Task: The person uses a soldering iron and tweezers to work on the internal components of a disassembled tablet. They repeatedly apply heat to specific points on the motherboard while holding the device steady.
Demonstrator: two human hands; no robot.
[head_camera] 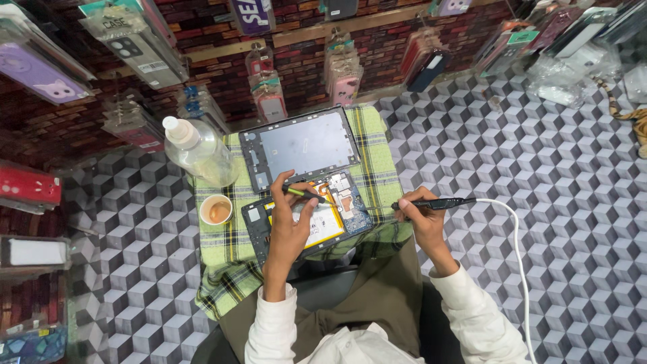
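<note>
Right hand [423, 217] grips soldering iron [435, 203]; left hand [291, 222] pinches tweezers [304, 195] over opened tablet [310, 219], its back cover [303, 145] off beyond, soldering apparently unfinished.

Floor [539, 168] covered in grey, black and white cube-pattern sheet. Red-brown brick-pattern wall [303, 61] beyond it, with a wooden rail [350, 23] across. Packaged phone cases [340, 71] hang from that wall; more cases at the wall's left and right ends. Green plaid cloth [222, 269] just below the wall, on the floor. Light even, bright.
</note>
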